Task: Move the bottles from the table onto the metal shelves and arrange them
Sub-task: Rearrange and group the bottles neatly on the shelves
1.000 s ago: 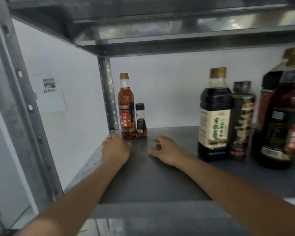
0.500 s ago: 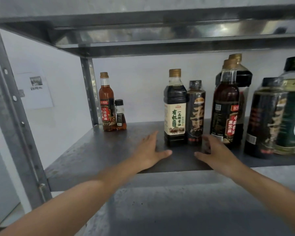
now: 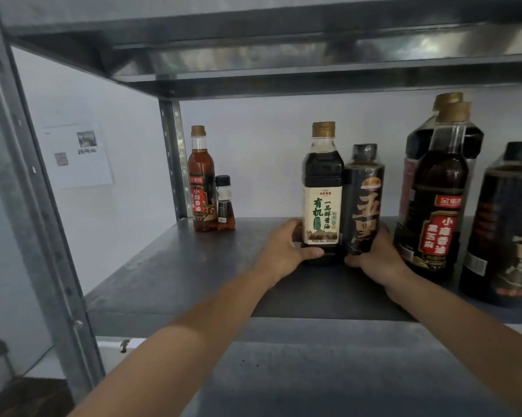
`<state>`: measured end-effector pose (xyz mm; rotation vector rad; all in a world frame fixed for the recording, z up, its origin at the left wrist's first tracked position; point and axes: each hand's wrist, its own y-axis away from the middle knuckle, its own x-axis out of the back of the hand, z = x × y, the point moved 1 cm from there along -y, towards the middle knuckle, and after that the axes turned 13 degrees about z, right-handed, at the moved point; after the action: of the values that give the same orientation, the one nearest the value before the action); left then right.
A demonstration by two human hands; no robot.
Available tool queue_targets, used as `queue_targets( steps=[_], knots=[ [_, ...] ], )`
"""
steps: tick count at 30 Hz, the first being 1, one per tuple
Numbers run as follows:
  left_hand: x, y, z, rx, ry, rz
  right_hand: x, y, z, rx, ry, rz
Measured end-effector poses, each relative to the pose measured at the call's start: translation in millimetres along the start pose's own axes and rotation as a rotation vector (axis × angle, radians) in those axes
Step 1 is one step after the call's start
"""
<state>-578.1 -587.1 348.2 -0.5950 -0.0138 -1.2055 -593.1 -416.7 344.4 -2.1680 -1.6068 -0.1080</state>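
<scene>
On the metal shelf point(image 3: 178, 266) two dark bottles stand side by side. A soy sauce bottle point(image 3: 322, 188) with a cream label and gold cap is gripped at its base by my left hand point(image 3: 287, 251). To its right a black-wrapped bottle point(image 3: 363, 200) with gold characters is held low down by my right hand point(image 3: 374, 257). In the back left corner stand a tall amber oil bottle point(image 3: 202, 182) and a tiny black-capped bottle point(image 3: 224, 203).
Several large dark bottles crowd the right: a sesame oil bottle point(image 3: 440, 200) with a red label, another behind it, and a wrapped one point(image 3: 506, 224) at the edge. An upper shelf point(image 3: 284, 64) hangs close overhead. A steel upright point(image 3: 172, 158) stands behind; a paper point(image 3: 79, 155) hangs on the wall.
Both hands moved right from the small corner bottles and have closed around the bases of the two middle bottles. The view shifted right and nearer.
</scene>
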Motion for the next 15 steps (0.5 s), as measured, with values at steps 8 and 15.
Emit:
queue_targets(
  steps=[8, 15],
  knots=[
    [15, -27, -16, -0.02, -0.097, 0.035, -11, -7, -4, 0.0, 0.038, 0.017],
    [30, -56, -33, 0.004, -0.128, 0.063, -45, -21, -10, 0.034, 0.033, 0.039]
  ],
)
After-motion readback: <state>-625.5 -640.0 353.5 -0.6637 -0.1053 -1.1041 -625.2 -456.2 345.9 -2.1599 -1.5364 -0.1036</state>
